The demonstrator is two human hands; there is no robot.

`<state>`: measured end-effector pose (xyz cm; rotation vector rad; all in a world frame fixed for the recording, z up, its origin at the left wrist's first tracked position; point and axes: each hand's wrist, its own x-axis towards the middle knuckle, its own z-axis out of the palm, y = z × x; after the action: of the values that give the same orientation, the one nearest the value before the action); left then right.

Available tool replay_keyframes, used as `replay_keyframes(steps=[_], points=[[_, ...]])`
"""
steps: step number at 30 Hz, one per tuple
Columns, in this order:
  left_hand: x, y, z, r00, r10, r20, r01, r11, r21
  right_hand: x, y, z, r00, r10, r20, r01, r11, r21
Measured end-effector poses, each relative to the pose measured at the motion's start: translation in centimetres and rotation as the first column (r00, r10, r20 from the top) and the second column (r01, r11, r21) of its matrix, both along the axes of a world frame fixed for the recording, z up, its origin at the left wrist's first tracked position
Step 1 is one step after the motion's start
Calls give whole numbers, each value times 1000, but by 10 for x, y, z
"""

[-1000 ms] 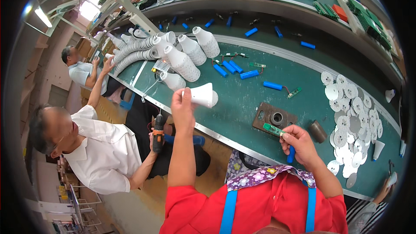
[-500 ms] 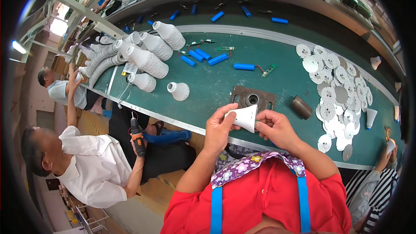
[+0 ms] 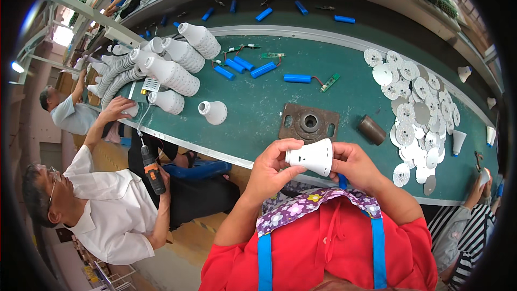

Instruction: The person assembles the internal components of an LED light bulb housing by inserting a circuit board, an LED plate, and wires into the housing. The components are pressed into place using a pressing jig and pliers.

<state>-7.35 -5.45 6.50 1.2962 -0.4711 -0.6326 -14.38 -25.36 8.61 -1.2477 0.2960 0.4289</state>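
Note:
My left hand (image 3: 276,168) grips the narrow end of a white cone-shaped lamp housing (image 3: 311,157) with small slots in its side. Its wide end faces right, against the fingers of my right hand (image 3: 355,166). A blue cylindrical battery (image 3: 342,181) pokes out below those curled fingers, mostly hidden by them. Just beyond my hands lies a brown metal block with a round socket (image 3: 309,122). To its right, a brown metal cylinder (image 3: 372,130) rests on its side.
White lamp housings (image 3: 172,75) stand stacked at left, one alone (image 3: 213,112). Blue batteries with wired circuit boards (image 3: 297,78) lie behind. Round white discs (image 3: 412,110) heap at right. A co-worker at left holds a power drill (image 3: 152,170); another person's hands (image 3: 479,187) work at far right.
The housing has turned in my hands, its wide end tipping upward and right. More of the blue battery shows. The left co-worker's other hand now reaches a white piece at the table edge.

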Motion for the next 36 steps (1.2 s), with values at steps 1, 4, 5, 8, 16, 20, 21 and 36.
replay_keyframes(steps=[1,4,5,8,16,20,21,36], points=[[0,0,1,1000,1,-1,-1,1000,-2,-1,0,1,1000,1,-1,-1,1000,-2],[-1,-1,4,1000,2,23,-3,1000,22,-2,1,1,1000,-21,9,21,1000,3],[-1,-1,4,999,5,48,-6,1000,22,-2,1,1,999,-31,11,31,999,21],[-1,0,4,996,13,83,-16,999,28,-3,1,-1,999,-30,11,30,999,42],[0,3,1,998,-15,63,14,1000,13,-6,6,0,994,-53,95,53,999,6],[-2,5,3,998,-11,63,11,1000,-3,-6,7,1,997,-51,51,47,997,63],[-2,4,4,998,-14,62,14,1000,1,-7,7,2,999,-46,22,44,997,70],[-5,4,10,999,-18,49,14,997,72,-14,2,-2,994,8,109,-16,997,77]])
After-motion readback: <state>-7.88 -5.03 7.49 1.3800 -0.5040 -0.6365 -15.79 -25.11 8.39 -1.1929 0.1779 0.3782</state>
